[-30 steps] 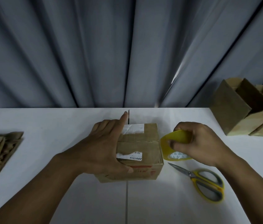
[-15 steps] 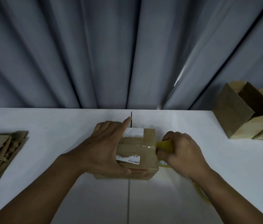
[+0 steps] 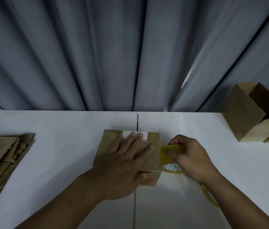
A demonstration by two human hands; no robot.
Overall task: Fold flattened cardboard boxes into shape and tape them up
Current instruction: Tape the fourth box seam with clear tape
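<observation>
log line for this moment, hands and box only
phase: taping box | left hand: pressed flat on box | right hand: grips tape roll at box's right edge

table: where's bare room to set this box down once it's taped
Bare white top between the flat cardboard stack and the box, and between the right hand and the folded boxes. Crowded right of the box: tape roll, scissors.
</observation>
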